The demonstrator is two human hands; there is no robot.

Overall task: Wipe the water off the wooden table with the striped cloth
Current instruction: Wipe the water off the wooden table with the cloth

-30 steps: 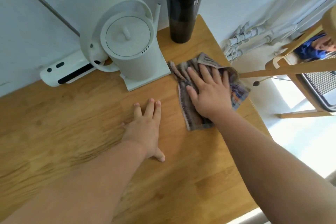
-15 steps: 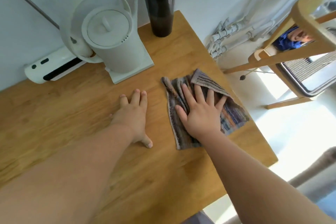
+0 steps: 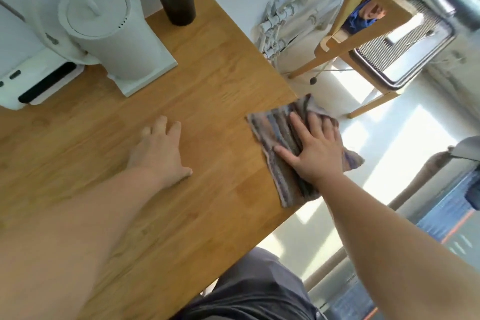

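- Already our striped cloth (image 3: 291, 148) sits at the right edge of the wooden table (image 3: 207, 86), right of the frame's centre, with its far corner hanging past the edge over the floor.
- Pushed any further right, it could slide off and drop, we judge, since little board is left beneath it.
- Water swept that way could drip onto the floor; no puddle shows clearly.
- Our right hand (image 3: 317, 153) lies flat on the cloth, palm down, fingers spread wide and gripping nothing, forearm reaching in from the lower right.
- Our left hand (image 3: 161, 150) rests palm down on bare wood at mid-frame, fingers loosely together, well apart from the cloth, and holds nothing.
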